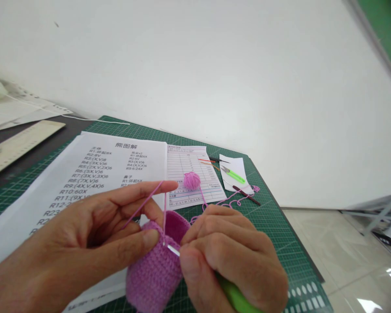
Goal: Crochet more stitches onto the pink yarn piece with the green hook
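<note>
My left hand (pixel 84 243) pinches the rim of a pink crocheted cup-shaped piece (pixel 154 271) between thumb and fingers, and the pink yarn strand (pixel 150 201) runs taut over its outstretched index finger. My right hand (pixel 231 256) grips a crochet hook with a green handle (pixel 236 298); its metal tip (pixel 172 248) meets the rim of the piece. The strand trails back to a small pink yarn ball (pixel 192 180) lying on a printed form.
A green cutting mat (pixel 273 234) covers the table. On it lie a printed pattern sheet (pixel 94 167), a ruled form (pixel 189 163), green snips (pixel 233 174) on a white card, spare hooks (pixel 247 194). A ruler (pixel 16 143) lies far left. White wall behind; floor at right.
</note>
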`<state>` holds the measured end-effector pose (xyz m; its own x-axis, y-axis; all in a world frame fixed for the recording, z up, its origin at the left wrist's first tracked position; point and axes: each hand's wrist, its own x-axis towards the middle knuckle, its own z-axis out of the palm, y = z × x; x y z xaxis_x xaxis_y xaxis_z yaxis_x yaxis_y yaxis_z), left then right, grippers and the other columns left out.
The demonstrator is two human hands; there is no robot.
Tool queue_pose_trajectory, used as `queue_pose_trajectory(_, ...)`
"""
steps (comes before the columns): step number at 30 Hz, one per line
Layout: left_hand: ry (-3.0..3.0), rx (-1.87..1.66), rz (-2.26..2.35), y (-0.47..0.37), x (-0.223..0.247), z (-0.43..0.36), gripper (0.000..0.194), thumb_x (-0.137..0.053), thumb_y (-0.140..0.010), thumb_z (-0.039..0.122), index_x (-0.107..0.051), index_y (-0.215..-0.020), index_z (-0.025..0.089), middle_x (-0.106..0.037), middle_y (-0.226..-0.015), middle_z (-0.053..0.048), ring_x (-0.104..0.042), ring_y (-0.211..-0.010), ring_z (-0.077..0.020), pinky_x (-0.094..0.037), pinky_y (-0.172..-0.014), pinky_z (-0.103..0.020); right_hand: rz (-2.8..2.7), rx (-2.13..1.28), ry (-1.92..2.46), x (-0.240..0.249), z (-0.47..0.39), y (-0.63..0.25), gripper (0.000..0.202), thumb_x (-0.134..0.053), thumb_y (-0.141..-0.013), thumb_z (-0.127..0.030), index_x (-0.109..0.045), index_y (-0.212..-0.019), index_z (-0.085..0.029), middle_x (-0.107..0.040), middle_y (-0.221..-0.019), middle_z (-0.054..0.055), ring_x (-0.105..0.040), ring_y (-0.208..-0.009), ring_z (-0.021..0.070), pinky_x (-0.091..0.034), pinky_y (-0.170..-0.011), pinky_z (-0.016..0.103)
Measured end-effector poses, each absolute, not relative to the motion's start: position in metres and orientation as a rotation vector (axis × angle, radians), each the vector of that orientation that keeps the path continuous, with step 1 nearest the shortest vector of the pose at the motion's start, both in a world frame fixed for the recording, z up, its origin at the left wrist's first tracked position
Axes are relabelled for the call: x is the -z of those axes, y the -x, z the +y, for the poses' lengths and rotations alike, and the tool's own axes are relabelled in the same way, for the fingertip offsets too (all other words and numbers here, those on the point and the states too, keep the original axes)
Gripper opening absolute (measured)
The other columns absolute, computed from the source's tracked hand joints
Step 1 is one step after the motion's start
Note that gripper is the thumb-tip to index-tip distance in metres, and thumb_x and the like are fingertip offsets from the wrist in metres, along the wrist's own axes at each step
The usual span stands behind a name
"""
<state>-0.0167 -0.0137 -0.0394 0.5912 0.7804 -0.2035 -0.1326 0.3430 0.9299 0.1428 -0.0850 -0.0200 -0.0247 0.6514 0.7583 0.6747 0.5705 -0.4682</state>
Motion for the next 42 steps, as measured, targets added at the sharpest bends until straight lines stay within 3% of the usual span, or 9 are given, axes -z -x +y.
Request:
queue_pose_trajectory(9, -0.812, -0.714, 0.776, 0.013, 0.045, -0.009, 0.073, -0.074, -0.062, 0.032, -0.053, -0.132, 0.033, -0.071, -0.062, -0.001, -0.070, -0.074, -0.0299, -0.057, -0.053, -0.032, -1.687, 0.129, 1.045, 0.020, -0.082, -0.142, 0.029, -0.047, -0.091, -0.017, -0.054, -0.062, -0.013, -0.055, -0.053, -0.002, -0.052, -0.048, 0.0064, -0.045, -0.050, 0.024)
queue_pose_trajectory(14, -0.777, -0.678, 0.786, 0.012, 0.045, -0.014, 0.072, -0.077, -0.059, 0.028, -0.057, -0.127, 0.036, -0.072, -0.063, 0.000, -0.071, -0.081, -0.0316, -0.059, -0.058, -0.035, -1.604, 0.242, 1.061, 0.021, -0.078, -0.140, 0.028, -0.047, -0.089, -0.020, -0.054, -0.063, -0.015, -0.052, -0.051, -0.003, -0.046, -0.045, 0.0066, -0.040, -0.046, 0.026)
queue_pose_trajectory(18, -0.861, -0.591, 0.768, 0.015, 0.047, -0.018, 0.066, -0.082, -0.058, 0.016, -0.064, -0.116, 0.041, -0.071, -0.068, 0.004, -0.072, -0.077, -0.0258, -0.060, -0.063, -0.030, -1.503, 0.029, 1.172, 0.020, -0.075, -0.137, 0.029, -0.051, -0.089, -0.033, -0.055, -0.065, -0.017, -0.055, -0.055, -0.003, -0.047, -0.049, 0.0068, -0.041, -0.050, 0.024)
queue_pose_trajectory(21, -0.878, -0.553, 0.767, 0.016, 0.046, -0.020, 0.062, -0.083, -0.060, 0.014, -0.066, -0.113, 0.042, -0.074, -0.082, 0.004, -0.072, -0.088, -0.0247, -0.059, -0.071, -0.027, -1.503, -0.033, 1.216, 0.019, -0.074, -0.135, 0.029, -0.057, -0.085, -0.030, -0.052, -0.059, -0.016, -0.051, -0.052, -0.005, -0.047, -0.048, 0.0047, -0.039, -0.050, 0.022)
queue_pose_trajectory(25, -0.855, -0.535, 0.750, 0.017, 0.049, -0.020, 0.060, -0.083, -0.062, 0.020, -0.064, -0.115, 0.041, -0.074, -0.113, -0.001, -0.063, -0.111, -0.0339, -0.059, -0.080, -0.035, -1.505, -0.065, 1.222, 0.020, -0.073, -0.132, 0.031, -0.054, -0.084, -0.023, -0.046, -0.054, -0.016, -0.043, -0.047, -0.007, -0.041, -0.043, 0.0024, -0.036, -0.046, 0.019)
queue_pose_trajectory(28, -0.906, -0.549, 0.737, 0.017, 0.053, -0.019, 0.066, -0.082, -0.063, 0.020, -0.059, -0.121, 0.042, -0.074, -0.114, -0.002, -0.064, -0.108, -0.0364, -0.059, -0.081, -0.041, -1.498, -0.084, 1.243, 0.022, -0.074, -0.130, 0.032, -0.052, -0.083, -0.018, -0.041, -0.054, -0.017, -0.039, -0.046, -0.008, -0.036, -0.040, 0.0018, -0.032, -0.042, 0.019)
queue_pose_trajectory(34, -0.934, -0.603, 0.789, 0.014, 0.055, -0.021, 0.063, -0.083, -0.061, 0.024, -0.061, -0.117, 0.043, -0.076, -0.105, 0.001, -0.070, -0.096, -0.0320, -0.060, -0.076, -0.036, -1.473, -0.070, 1.210, 0.031, -0.072, -0.128, 0.032, -0.052, -0.080, -0.016, -0.031, -0.056, -0.019, -0.032, -0.048, -0.007, -0.032, -0.040, 0.0037, -0.028, -0.040, 0.022)
queue_pose_trajectory(36, -0.944, -0.657, 0.808, 0.012, 0.052, -0.022, 0.067, -0.084, -0.059, 0.020, -0.061, -0.117, 0.043, -0.077, -0.101, 0.001, -0.070, -0.096, -0.0307, -0.059, -0.078, -0.036, -1.456, -0.103, 1.245, 0.033, -0.072, -0.126, 0.030, -0.053, -0.080, -0.015, -0.034, -0.057, -0.019, -0.034, -0.048, -0.007, -0.034, -0.042, 0.0042, -0.029, -0.041, 0.022)
queue_pose_trajectory(42, -0.898, -0.732, 0.781, 0.007, 0.046, -0.022, 0.054, -0.086, -0.056, 0.029, -0.069, -0.107, 0.040, -0.072, -0.066, 0.004, -0.070, -0.060, -0.0195, -0.058, -0.054, -0.021, -1.276, -0.293, 1.256, 0.032, -0.072, -0.117, 0.022, -0.067, -0.075, -0.029, -0.051, -0.062, -0.019, -0.047, -0.051, -0.008, -0.041, -0.044, 0.0046, -0.034, -0.042, 0.020)
